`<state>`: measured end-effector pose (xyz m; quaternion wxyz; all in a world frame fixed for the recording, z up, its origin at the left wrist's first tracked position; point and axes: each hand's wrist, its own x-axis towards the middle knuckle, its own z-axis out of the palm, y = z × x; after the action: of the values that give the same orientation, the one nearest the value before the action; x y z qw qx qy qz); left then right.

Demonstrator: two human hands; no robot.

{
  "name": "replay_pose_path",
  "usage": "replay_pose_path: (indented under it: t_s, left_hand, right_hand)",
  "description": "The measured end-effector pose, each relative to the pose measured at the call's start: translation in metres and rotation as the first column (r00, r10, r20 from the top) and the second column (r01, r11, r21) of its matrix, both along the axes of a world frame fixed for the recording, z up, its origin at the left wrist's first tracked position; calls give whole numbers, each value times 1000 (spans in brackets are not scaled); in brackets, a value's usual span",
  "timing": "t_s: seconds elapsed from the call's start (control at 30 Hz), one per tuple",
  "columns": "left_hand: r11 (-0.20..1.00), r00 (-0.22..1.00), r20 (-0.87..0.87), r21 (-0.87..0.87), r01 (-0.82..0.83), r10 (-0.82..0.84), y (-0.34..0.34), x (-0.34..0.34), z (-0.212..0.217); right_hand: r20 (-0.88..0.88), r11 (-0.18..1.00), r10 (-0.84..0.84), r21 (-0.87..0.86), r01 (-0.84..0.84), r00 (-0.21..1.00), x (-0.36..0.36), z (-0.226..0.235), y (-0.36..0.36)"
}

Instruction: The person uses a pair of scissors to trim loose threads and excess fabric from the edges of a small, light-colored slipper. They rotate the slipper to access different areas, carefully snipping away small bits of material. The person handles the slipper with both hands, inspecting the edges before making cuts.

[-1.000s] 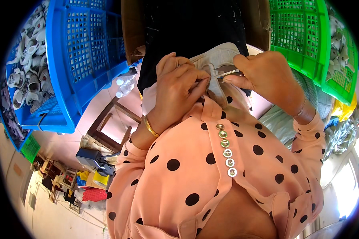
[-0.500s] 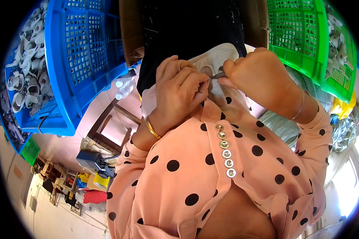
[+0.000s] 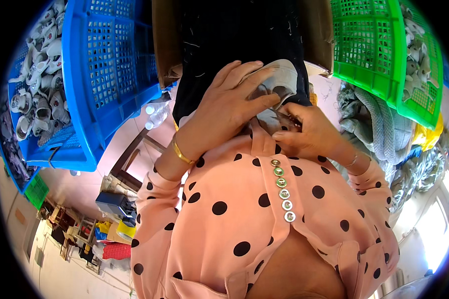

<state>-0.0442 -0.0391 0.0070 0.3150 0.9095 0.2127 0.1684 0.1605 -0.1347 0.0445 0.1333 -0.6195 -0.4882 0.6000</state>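
A pale grey-white shoe (image 3: 286,74) lies in my lap against dark cloth, its opening facing me. My left hand (image 3: 229,102) rests over its left side, fingers stretched out and spread, with the thumb reaching to the opening. That hand hides much of the shoe. Beside the shoe's near right end, my right hand (image 3: 312,130) is closed with bent fingers around a small dark tool (image 3: 287,120). Only part of the tool shows, so its exact kind cannot be made out.
A blue crate (image 3: 80,99) with several small grey-white shoes (image 3: 40,109) stands at left. At right is a green crate (image 3: 369,50) with similar shoes, above grey fabric (image 3: 379,119). Cardboard (image 3: 317,35) borders my lap. Plastic bottles (image 3: 157,114) and a wooden stool (image 3: 134,154) are at lower left.
My left hand has opened from a pinch and spread over the shoe. My right hand has come down and nearer my body, drawing the tool off the shoe's middle. The shoe has turned.
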Motion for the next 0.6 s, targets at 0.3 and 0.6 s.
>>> replay_pose_path:
  t_s: [0.3, 0.6]
  left_hand:
    - [991, 986, 165, 133, -28, 5, 56, 16, 32]
    - [690, 903, 231, -718, -93, 361, 48, 14, 51]
  right_hand:
    - [-180, 824, -366, 394, 408, 913, 6, 21, 39]
    - [-231, 808, -169, 524, 269, 958, 10, 38, 108]
